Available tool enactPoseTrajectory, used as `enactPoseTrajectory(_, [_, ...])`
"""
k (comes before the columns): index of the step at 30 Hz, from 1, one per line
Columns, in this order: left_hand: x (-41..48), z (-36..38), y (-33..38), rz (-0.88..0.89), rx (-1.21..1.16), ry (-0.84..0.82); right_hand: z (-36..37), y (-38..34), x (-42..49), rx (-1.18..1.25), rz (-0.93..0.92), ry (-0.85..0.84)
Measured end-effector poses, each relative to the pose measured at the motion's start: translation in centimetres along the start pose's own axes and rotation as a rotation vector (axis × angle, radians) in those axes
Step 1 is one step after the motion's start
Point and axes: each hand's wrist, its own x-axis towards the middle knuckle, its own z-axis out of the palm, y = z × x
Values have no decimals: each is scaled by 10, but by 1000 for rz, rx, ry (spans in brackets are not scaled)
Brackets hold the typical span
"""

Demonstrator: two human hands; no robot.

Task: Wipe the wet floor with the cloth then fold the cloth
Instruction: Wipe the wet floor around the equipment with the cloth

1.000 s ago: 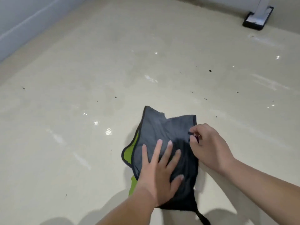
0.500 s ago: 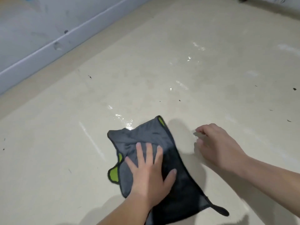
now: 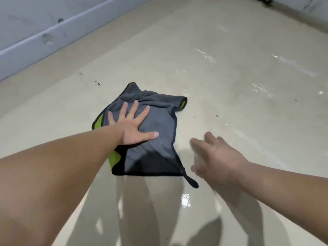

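Head view: left hand (image 3: 132,127) presses cloth (image 3: 156,151); blurred right hand (image 3: 214,157) perhaps hovers.

Right hand (image 3: 213,157) let go of cloth (image 3: 159,125) (now blurred, beside it); left hand (image 3: 133,126) slid cloth forward.

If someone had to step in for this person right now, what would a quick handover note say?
Left hand: flat, fingers spread, pressing on the grey cloth with black edging and lime-green underside.
Right hand: open, blurred, off the cloth to its right, holding nothing.
Cloth: rumpled and unfolded on the glossy beige floor, with a black loop at its near right corner.
Done: wiping looks under way.
Left: wet streaks shine beyond the cloth, and there is a wet glint nearer. Wipe those, then fold the cloth.
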Motion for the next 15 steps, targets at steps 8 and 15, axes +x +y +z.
enactPoseTrajectory(8, [-14, 38, -17, -137, -10, 300, 17, -22, 6, -109, 185, -35])
enactPoseTrajectory(15, [-93, 132, 81, 480, 222, 358, 19, -38, -14, -195, 256, 143])
